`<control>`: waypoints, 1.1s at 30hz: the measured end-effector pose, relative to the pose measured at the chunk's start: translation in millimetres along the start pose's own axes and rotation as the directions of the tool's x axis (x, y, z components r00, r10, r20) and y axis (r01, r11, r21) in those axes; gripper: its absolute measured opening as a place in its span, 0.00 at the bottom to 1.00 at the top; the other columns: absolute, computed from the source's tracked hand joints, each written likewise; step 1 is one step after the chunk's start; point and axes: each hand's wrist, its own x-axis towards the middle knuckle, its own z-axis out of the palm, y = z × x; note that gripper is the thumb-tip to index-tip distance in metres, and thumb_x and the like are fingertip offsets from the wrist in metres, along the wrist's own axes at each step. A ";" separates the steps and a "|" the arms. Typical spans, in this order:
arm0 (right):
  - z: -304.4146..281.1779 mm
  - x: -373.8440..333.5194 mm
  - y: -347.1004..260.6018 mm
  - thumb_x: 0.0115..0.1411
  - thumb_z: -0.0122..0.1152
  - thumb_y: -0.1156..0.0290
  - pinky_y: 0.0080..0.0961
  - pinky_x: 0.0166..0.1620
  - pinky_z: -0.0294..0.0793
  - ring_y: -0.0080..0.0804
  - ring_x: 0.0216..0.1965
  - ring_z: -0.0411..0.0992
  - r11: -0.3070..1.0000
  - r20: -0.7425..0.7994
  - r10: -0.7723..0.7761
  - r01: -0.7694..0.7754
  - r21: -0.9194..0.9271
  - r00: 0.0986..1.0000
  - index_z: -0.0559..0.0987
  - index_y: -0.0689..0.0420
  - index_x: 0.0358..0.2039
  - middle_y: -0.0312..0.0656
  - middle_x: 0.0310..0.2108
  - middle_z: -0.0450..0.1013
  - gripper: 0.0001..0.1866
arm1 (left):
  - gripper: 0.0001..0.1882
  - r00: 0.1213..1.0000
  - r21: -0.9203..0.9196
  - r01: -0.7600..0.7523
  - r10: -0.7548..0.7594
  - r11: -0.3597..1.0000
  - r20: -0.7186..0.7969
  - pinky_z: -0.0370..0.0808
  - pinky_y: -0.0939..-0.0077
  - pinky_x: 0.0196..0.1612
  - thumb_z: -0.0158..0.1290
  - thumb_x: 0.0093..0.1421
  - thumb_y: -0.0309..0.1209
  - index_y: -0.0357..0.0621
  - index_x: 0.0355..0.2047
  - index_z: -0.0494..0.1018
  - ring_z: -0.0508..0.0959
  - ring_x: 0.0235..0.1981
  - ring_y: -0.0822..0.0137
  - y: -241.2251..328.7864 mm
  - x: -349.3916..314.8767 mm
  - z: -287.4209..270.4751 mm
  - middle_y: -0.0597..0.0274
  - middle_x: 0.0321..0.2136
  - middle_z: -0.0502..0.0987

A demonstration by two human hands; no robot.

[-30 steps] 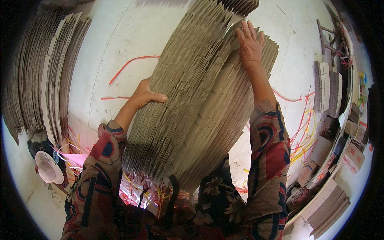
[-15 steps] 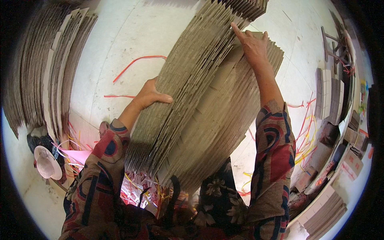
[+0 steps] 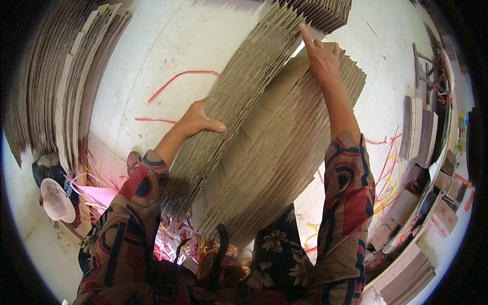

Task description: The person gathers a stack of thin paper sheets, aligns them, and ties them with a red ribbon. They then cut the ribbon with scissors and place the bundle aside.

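Note:
A thick bundle of grey-brown folded cardboard sheets leans in front of me, parted lengthwise into two portions. My left hand (image 3: pixel 199 119) grips the outer side of the left portion (image 3: pixel 241 86), thumb on top and the other fingers hidden behind it. At the far end of the right portion (image 3: pixel 284 137), my right hand (image 3: pixel 324 60) lies over the sheets' upper edge. One of its digits stretches toward the far corner of the left portion, while other fingertips bend over the edge. A smooth cardboard face shows in the gap between the portions.
More cardboard stacks stand at the left (image 3: pixel 46 76) and the far middle (image 3: pixel 323 12). Red strap pieces (image 3: pixel 183 73) lie on the pale floor. Tangled straps (image 3: pixel 389 173) lie at right and near my legs. A pale hat (image 3: pixel 58 200) is at lower left; boxes (image 3: pixel 442 216) line the right.
The gap between the two portions has widened, most of all toward the far end. The left portion shows a narrower band of edges. Both hands keep nearly the same places on the cardboard.

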 end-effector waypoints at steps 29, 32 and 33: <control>0.1 11.4 -12.2 0.59 0.41 0.82 0.66 0.57 0.47 0.46 0.43 0.73 0.997 0.023 -0.068 0.069 -0.045 0.997 0.45 0.36 0.64 0.52 0.44 0.72 0.37 | 0.41 0.998 -0.032 0.063 -0.064 0.997 -0.010 0.68 0.71 0.49 0.65 0.40 0.45 0.32 0.51 0.65 0.73 0.45 0.63 -9.0 0.3 -2.8 0.53 0.44 0.73; -5.8 16.5 -19.1 0.57 0.43 0.85 0.67 0.57 0.47 0.46 0.42 0.74 0.999 0.131 -0.036 0.038 -0.009 0.991 0.42 0.28 0.64 0.54 0.44 0.71 0.43 | 0.40 0.995 -0.013 0.095 -0.095 0.995 -0.003 0.67 0.71 0.51 0.65 0.41 0.44 0.32 0.51 0.66 0.72 0.46 0.63 -9.3 0.4 -2.2 0.53 0.44 0.74; -5.0 17.4 -19.1 0.57 0.44 0.85 0.67 0.57 0.47 0.46 0.42 0.74 0.999 0.138 -0.034 0.038 -0.026 0.990 0.42 0.28 0.64 0.54 0.44 0.71 0.44 | 0.40 0.994 -0.004 0.111 -0.111 0.994 0.001 0.67 0.72 0.51 0.65 0.41 0.44 0.32 0.51 0.66 0.72 0.46 0.63 -9.6 1.0 -1.9 0.53 0.44 0.74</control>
